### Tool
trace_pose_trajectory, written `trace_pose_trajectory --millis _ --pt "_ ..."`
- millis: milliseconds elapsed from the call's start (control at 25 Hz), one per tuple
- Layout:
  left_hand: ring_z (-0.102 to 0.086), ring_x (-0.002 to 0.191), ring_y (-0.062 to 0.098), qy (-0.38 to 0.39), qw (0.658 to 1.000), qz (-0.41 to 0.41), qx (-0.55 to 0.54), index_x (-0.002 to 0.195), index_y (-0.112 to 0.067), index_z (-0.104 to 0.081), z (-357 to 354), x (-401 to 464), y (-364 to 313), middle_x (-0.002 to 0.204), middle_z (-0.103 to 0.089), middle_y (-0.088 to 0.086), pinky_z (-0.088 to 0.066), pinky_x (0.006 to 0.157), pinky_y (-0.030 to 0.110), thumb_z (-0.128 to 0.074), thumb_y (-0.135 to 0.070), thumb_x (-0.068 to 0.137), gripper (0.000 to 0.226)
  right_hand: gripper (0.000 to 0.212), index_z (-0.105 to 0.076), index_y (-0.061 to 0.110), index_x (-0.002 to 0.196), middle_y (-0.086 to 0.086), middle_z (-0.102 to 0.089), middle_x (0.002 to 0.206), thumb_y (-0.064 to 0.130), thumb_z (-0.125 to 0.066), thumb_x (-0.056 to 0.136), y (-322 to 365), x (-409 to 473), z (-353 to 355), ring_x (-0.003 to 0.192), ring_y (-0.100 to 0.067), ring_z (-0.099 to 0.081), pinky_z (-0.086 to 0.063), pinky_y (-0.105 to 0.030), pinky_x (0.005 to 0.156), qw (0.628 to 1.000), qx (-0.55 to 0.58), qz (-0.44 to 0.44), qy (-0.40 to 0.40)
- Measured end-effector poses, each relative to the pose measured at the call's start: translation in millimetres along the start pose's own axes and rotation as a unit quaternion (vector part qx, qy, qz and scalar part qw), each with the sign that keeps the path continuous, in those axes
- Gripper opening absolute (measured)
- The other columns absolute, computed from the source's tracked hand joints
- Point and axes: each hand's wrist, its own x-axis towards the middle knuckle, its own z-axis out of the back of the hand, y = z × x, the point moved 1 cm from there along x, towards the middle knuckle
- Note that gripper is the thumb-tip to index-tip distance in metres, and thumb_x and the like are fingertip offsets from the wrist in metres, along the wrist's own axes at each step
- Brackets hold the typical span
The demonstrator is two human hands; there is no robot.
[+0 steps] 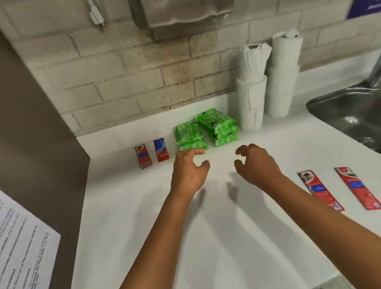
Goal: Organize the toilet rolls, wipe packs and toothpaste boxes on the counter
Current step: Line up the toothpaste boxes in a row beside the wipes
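1. now both hands hover over the white surface, holding nothing: left hand and right hand have loosely curled, spread fingers.
2. two stacks of green wipe packs lie just beyond the hands.
3. two upright toothpaste boxes stand to their left.
4. two flat toothpaste boxes lie near the sink.
5. toilet rolls stand stacked against the wall.

White counter, toothpaste boxes, green wipe packs, stacked toilet rolls
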Motion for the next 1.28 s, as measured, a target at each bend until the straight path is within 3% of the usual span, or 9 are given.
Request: trace_pose_trajectory --millis 80,280,520,680,760,840,1000,1160,1280 --pt "-0.054 0.084 0.016 0.039 0.999 -0.007 -0.001 0.115 -0.022 -0.062 -24.7 -17.9 -11.6 0.132 -0.046 0.003 -0.041 0.086 0.02 -0.062 -0.022 0.084 0.031 0.034 -0.058 0.016 0.118 -0.01 -0.057 0.121 0.022 -0.053 0.086 -33.2 -17.6 12.4 0.112 -0.032 -0.053 -0.044 -0.039 0.092 0.999 -0.011 -0.032 -0.01" --pt "-0.058 0.106 0.021 0.138 0.99 -0.005 0.025 0.118 -0.025 -0.06 -88.6 -59.5 -35.7 0.134 -0.044 0.004 -0.043 0.096 0.028 -0.06 -0.023 0.085 0.033 0.035 -0.059 0.013 0.119 -0.013 -0.057 0.122 0.02 -0.052 0.086 -106.6 -45.9 32.4 0.113 -0.033 -0.053 -0.045 -0.039 0.094 0.994 -0.022 -0.106 0.016" --pt "-0.057 0.11 0.019 0.168 0.984 -0.014 0.052 0.115 -0.026 -0.064 -155.3 -69.3 -72.7 0.131 -0.049 0.006 -0.045 0.095 0.027 -0.058 -0.021 0.084 0.032 0.036 -0.053 0.006 0.118 -0.014 -0.048 0.125 0.019 -0.049 0.085 -175.8 -49.0 62.8 0.12 -0.035 -0.042 -0.037 -0.042 0.099 0.97 -0.131 -0.205 -0.014" --pt "-0.053 0.117 0.026 0.225 0.968 -0.009 0.109 0.13 -0.03 -0.052 -216.7 -85.9 -89.3 0.132 -0.048 0.009 -0.045 0.096 0.032 -0.057 -0.03 0.086 0.044 0.05 -0.044 0.006 0.129 -0.013 -0.039 0.132 0.03 -0.052 0.086 -225.5 -51.0 76.8 0.123 -0.032 -0.036 -0.036 -0.041 0.099 0.947 -0.163 -0.272 0.05" --pt "-0.044 0.123 0.032 0.213 0.967 0.008 0.141 0.135 -0.034 -0.045 -242.9 -90.8 -95.8 0.134 -0.041 0.012 -0.04 0.102 0.038 -0.054 -0.035 0.088 0.048 0.05 -0.041 0.007 0.131 -0.014 -0.036 0.134 0.031 -0.052 0.088 -239.9 -50.0 70.9 0.125 -0.034 -0.033 -0.034 -0.043 0.102 0.955 -0.113 -0.259 0.09" --pt "-0.038 0.125 0.035 0.172 0.967 0.029 0.185 0.13 -0.033 -0.052 -262.8 -93.0 -105.5 0.14 -0.036 0.012 -0.033 0.104 0.04 -0.049 -0.036 0.089 0.041 0.045 -0.039 0.008 0.131 -0.016 -0.037 0.131 0.024 -0.049 0.09 -250.0 -51.1 64.6 0.123 -0.035 -0.035 -0.036 -0.042 0.099 0.967 -0.107 -0.215 0.087" --pt "-0.045 0.118 0.033 0.115 0.962 0.062 0.241 0.121 -0.012 -0.058 -284.5 -92.4 -115.4 0.131 -0.05 0.013 -0.038 0.097 0.039 -0.05 -0.034 0.091 0.038 0.041 -0.038 0.009 0.131 -0.019 -0.042 0.126 0.016 -0.048 0.092 -262.6 -49.6 65.8 0.118 -0.037 -0.041 -0.04 -0.042 0.094 0.98 -0.105 -0.155 0.063" --pt "-0.054 0.116 0.03 0.107 0.978 0.12 0.132 0.115 -0.003 -0.063 -289.9 -87.0 -119.8 0.128 -0.057 0.016 -0.045 0.096 0.033 -0.059 -0.006 0.084 0.031 0.052 -0.032 0.008 0.133 -0.022 -0.043 0.129 0.013 -0.057 0.088 -274.6 -47.4 68.6 0.118 -0.04 -0.045 -0.043 -0.044 0.094 0.981 0.018 -0.175 0.078" --pt "-0.049 0.124 0.03 0.129 0.979 0.127 0.098 0.127 -0.008 -0.055 -289.1 -87.4 -129.4 0.138 -0.049 0.014 -0.04 0.101 0.029 -0.055 0.002 0.084 0.044 0.054 -0.033 0.008 0.129 -0.019 -0.052 0.128 0.013 -0.062 0.084 -285.6 -41.6 75.0 0.114 -0.036 -0.053 -0.047 -0.043 0.09 0.98 0.088 -0.143 0.108"
